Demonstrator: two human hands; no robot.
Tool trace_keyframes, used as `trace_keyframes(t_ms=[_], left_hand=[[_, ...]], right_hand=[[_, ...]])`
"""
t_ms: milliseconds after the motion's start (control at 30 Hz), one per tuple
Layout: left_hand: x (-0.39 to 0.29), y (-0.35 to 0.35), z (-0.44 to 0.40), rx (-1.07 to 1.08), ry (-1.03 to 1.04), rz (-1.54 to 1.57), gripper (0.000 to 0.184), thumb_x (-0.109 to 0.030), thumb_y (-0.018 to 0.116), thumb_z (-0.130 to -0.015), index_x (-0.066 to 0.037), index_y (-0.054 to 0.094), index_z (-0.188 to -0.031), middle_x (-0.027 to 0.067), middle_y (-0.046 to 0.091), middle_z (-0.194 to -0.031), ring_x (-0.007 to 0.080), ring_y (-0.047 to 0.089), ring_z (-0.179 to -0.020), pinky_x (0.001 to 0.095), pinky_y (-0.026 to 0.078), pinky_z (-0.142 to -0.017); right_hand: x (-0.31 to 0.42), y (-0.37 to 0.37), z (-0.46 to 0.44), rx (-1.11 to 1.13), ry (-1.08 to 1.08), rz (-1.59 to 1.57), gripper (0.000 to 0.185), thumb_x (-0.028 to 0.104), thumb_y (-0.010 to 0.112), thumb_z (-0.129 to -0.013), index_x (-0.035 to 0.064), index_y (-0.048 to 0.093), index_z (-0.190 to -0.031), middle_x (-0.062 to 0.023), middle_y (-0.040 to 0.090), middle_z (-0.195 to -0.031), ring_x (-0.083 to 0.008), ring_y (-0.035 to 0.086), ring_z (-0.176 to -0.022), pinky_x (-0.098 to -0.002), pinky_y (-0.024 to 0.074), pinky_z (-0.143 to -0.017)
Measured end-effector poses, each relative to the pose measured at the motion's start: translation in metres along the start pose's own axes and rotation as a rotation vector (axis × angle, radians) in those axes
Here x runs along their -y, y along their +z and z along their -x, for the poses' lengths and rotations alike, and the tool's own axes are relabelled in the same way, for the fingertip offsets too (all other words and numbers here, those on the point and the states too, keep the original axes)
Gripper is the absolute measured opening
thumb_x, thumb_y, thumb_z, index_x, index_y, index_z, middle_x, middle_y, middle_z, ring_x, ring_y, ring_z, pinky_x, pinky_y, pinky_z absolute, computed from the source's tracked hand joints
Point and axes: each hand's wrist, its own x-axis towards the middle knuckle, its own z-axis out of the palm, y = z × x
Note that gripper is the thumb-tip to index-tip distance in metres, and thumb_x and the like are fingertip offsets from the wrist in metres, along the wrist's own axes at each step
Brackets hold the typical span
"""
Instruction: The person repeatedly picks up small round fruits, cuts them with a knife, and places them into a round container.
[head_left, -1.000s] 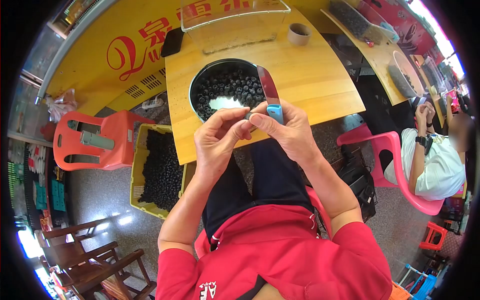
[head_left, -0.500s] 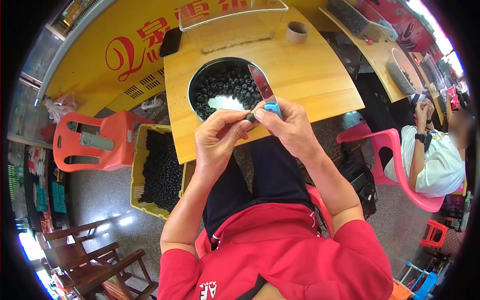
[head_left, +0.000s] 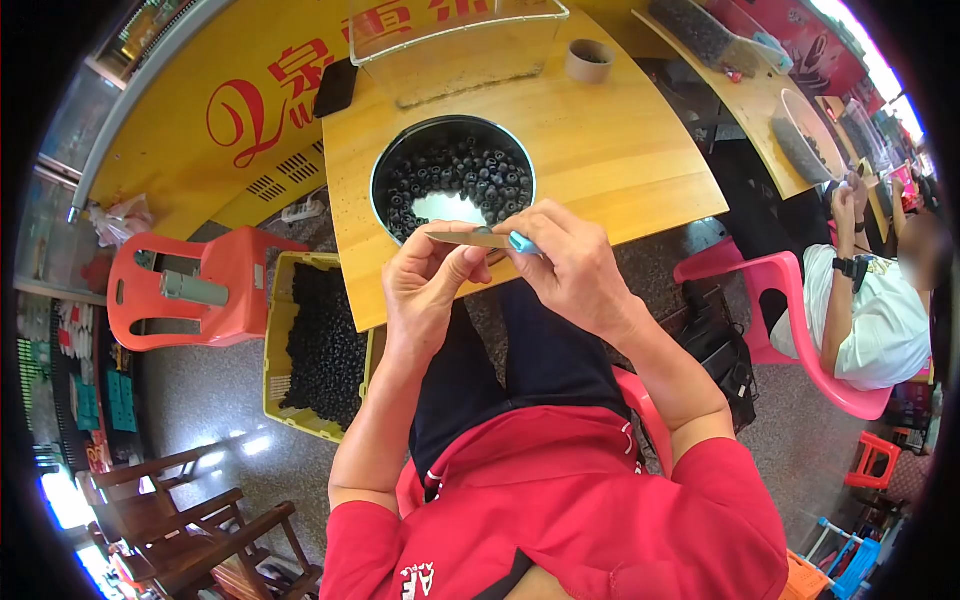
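Observation:
My right hand (head_left: 578, 262) grips a utility knife (head_left: 521, 243) by its light blue handle. Its blade points left, lying across the fingertips of my left hand (head_left: 425, 282). Between those fingertips is a small dark round rubber-like piece (head_left: 484, 230), mostly hidden behind the blade and fingers. Just beyond both hands, a round bowl (head_left: 374, 185) with a dark inner wall and pale bottom sits on the wooden table (head_left: 630, 160). Many small black ring-like pieces (head_left: 480, 180) lie in it.
A clear plastic bin (head_left: 450, 70), a tape roll (head_left: 590, 60) and a black phone (head_left: 336, 88) are on the table. To the left stand a yellow crate (head_left: 272, 340) full of black pieces and an orange chair (head_left: 235, 285). Another person (head_left: 870, 310) sits at right.
The knife has swung from pointing away to lying leftward across the piece at my left fingertips. My right hand has turned with it. The seated person's hands have shifted slightly.

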Motion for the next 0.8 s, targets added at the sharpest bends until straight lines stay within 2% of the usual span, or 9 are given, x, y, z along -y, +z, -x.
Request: trace_keyframes(t_ms=[333, 433, 533, 633, 667, 733, 800], left_hand=[[0.002, 0.002, -0.001, 0.04, 0.103, 0.046, 0.014, -0.003, 0.066, -0.091, 0.002, 0.062, -0.104, 0.0074, 0.063, -0.09, 0.0136, 0.061, -0.074, 0.0253, 0.051, -0.067], [-0.005, 0.001, 0.004, 0.058, 0.048, 0.24, 0.012, -0.001, 0.065, -0.091, 0.003, 0.062, -0.102, 0.0091, 0.062, -0.091, 0.0151, 0.061, -0.072, 0.0253, 0.051, -0.066], [-0.016, -0.002, 0.009, 0.158, 0.125, 0.157, 0.015, -0.007, 0.066, -0.091, 0.001, 0.061, -0.102, 0.0093, 0.06, -0.093, 0.0157, 0.058, -0.072, 0.0259, 0.048, -0.064], [-0.02, -0.022, 0.018, -0.015, 0.189, -0.011, 0.013, -0.006, 0.065, -0.091, 0.001, 0.062, -0.101, 0.0092, 0.059, -0.093, 0.0148, 0.058, -0.072, 0.0251, 0.048, -0.064], [-0.02, -0.037, 0.023, -0.144, 0.183, -0.145, 0.014, -0.007, 0.066, -0.091, 0.001, 0.062, -0.102, 0.0089, 0.059, -0.092, 0.0144, 0.057, -0.071, 0.0246, 0.047, -0.065], [-0.022, -0.07, 0.03, -0.287, 0.222, -0.396, 0.012, -0.004, 0.064, -0.092, 0.0, 0.062, -0.103, 0.003, 0.059, -0.088, 0.0087, 0.055, -0.071, 0.0218, 0.045, -0.066], [-0.021, -0.121, 0.048, -0.414, 0.102, -0.552, 0.013, -0.005, 0.066, -0.092, -0.002, 0.062, -0.103, -0.0009, 0.061, -0.085, 0.0053, 0.055, -0.075, 0.0192, 0.045, -0.07]], right_hand=[[0.0, 0.002, -0.001, -0.011, -0.058, 0.033, 0.019, 0.004, 0.068, -0.08, 0.0056, 0.064, -0.099, -0.0089, 0.06, -0.081, -0.0267, 0.064, -0.07, -0.0368, 0.0505, -0.059], [-0.003, 0.002, -0.002, -0.042, -0.05, 0.119, 0.016, 0.004, 0.068, -0.081, 0.0044, 0.064, -0.096, -0.0105, 0.061, -0.082, -0.0288, 0.063, -0.07, -0.0377, 0.0506, -0.061], [-0.027, 0.01, 0.001, -0.134, 0.065, 0.132, 0.01, 0.007, 0.068, -0.085, 0.0016, 0.064, -0.092, -0.0136, 0.062, -0.083, -0.0321, 0.062, -0.07, -0.0386, 0.0494, -0.061], [-0.028, 0.0, -0.001, -0.167, 0.219, 0.046, 0.013, 0.012, 0.067, -0.089, -0.0005, 0.064, -0.09, -0.0161, 0.062, -0.084, -0.034, 0.061, -0.07, -0.0388, 0.0481, -0.062], [-0.03, -0.003, -0.001, -0.163, 0.235, 0.066, 0.017, 0.015, 0.067, -0.09, -0.001, 0.064, -0.092, -0.0165, 0.061, -0.082, -0.0337, 0.06, -0.07, -0.0377, 0.0472, -0.062], [-0.037, -0.009, -0.002, -0.164, 0.264, 0.056, 0.018, 0.016, 0.066, -0.091, -0.0014, 0.064, -0.092, -0.0162, 0.061, -0.082, -0.0324, 0.06, -0.07, -0.0371, 0.0472, -0.062], [-0.046, -0.013, -0.003, -0.174, 0.297, 0.037, 0.02, 0.018, 0.066, -0.092, -0.002, 0.064, -0.093, -0.0163, 0.061, -0.082, -0.0309, 0.06, -0.069, -0.0364, 0.047, -0.062]])
